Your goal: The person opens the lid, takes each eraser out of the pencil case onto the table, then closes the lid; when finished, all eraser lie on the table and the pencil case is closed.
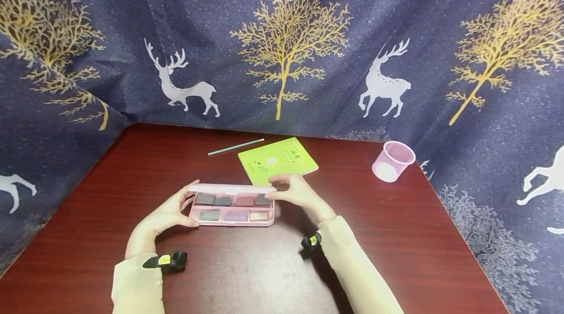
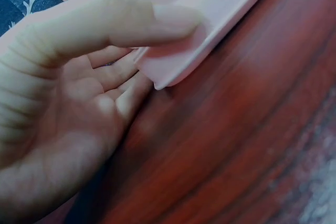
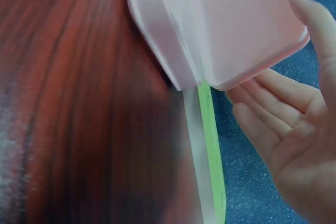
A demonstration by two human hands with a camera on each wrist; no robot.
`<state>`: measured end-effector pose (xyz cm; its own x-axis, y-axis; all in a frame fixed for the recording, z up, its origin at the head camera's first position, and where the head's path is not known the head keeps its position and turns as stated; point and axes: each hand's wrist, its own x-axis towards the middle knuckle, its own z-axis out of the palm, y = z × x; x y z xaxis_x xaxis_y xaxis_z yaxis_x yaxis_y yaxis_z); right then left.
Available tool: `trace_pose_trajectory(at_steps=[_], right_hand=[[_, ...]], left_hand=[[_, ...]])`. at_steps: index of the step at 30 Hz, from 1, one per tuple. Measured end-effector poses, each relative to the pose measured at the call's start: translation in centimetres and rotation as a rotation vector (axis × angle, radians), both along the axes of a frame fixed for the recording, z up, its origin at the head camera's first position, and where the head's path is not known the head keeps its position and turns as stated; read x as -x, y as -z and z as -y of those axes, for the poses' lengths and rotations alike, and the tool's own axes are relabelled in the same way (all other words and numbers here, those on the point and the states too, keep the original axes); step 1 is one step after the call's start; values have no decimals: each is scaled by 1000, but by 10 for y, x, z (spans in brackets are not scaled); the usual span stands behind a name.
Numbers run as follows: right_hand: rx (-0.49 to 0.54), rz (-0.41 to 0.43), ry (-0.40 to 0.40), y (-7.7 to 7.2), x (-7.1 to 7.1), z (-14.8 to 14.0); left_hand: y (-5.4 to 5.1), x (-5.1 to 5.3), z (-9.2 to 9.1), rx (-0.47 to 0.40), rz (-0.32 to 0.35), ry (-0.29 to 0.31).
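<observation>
A pink hinged case (image 1: 233,216) lies on the table with its lid (image 1: 231,188) raised. Several grey, reddish, purple and whitish rectangular patches show in it; what they are I cannot tell. At the case's left end, my left hand (image 1: 169,210) grips it, thumb on the front wall (image 2: 181,51) and fingers around the end. My right hand (image 1: 297,192) pinches the right end of the lid. In the right wrist view the right hand (image 3: 310,135) has its thumb at the lid's edge (image 3: 252,30) and its fingers behind it.
Just behind the case lies a green booklet (image 1: 282,157), with a thin pale-green stick (image 1: 235,147) to its left. A pink mesh cup (image 1: 393,161) stands at the right. Dark blue patterned cloth (image 1: 321,79) hangs beyond the brown table (image 1: 374,235).
</observation>
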<state>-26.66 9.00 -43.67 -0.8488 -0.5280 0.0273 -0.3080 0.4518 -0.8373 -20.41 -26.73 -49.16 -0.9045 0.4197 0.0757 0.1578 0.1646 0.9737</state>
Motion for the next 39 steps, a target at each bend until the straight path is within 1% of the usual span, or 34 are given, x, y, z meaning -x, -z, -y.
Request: trace_pose_trajectory(at_steps=[2,4,9,13,18,22,27,32,36,39], right_hand=[[7,-45,27,-2,2,0],[32,-67,54,-3,4,0],[84,-145,109,-2,11,3],[72,-238,145,0,17,4],[49,-288,183,3,22,6],[28,-295,215,6,25,8],[11,-258,267,8,27,11],[8,-234,295,7,30,14],[9,-216,321,7,29,15],[10,-214,326,7,29,16]], left_hand=[[1,1,0,-8,1,-4],[2,2,0,-5,5,-10],[4,2,1,-9,38,-30],[3,3,1,-14,31,-37],[1,1,1,7,16,-41],[0,1,1,16,19,-40],[2,3,2,2,7,-36],[5,5,2,-26,-2,-39],[7,6,3,-26,1,-35],[7,6,3,-24,-2,-30]])
